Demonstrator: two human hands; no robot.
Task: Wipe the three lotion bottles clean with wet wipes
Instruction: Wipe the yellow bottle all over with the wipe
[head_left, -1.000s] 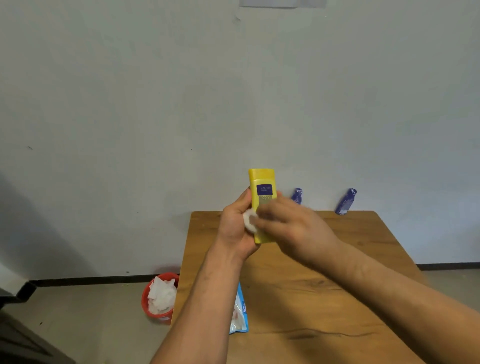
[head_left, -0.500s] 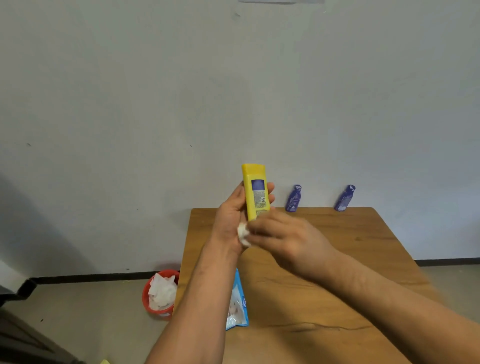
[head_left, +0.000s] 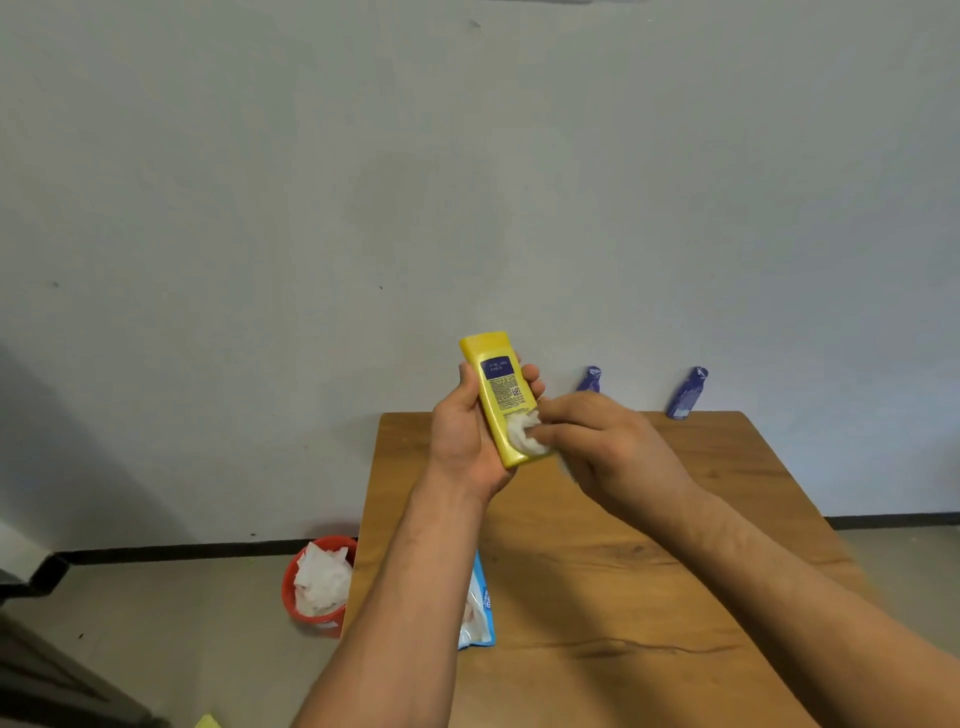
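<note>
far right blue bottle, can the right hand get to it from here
Probably yes: nothing stands between the right hand and that blue bottle, though the hand pinches a wipe now.

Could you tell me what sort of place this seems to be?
Probably a plain, sparsely furnished room, perhaps set up for the job rather than lived in: a bare pale wall, a small wooden table pushed against it, and a red bin of crumpled wipes on the floor.
</note>
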